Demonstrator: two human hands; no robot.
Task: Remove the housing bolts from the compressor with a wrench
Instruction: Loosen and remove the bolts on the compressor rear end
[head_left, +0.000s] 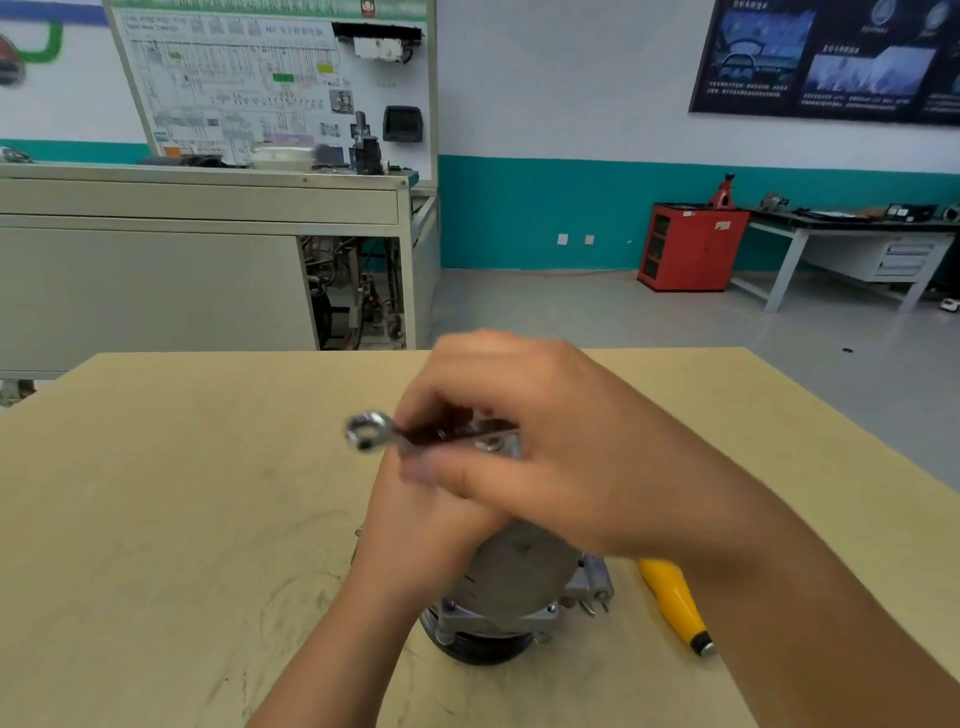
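Compressor (511, 577) stands on end near the front edge of the wooden table (182, 493), black pulley (483, 649) down. A yellow-handled screwdriver (670, 597) lies just beside it to the right. Left hand (415, 525) rests against the upper housing; its fingers are hidden, so its grip cannot be told. Right hand (524, 441) is above the top, fingers and thumb clamped on a wrench (370, 430), ring end pointing left. Image blurred here. Beyond: wiring training board (270, 83), red cabinet (691, 249).
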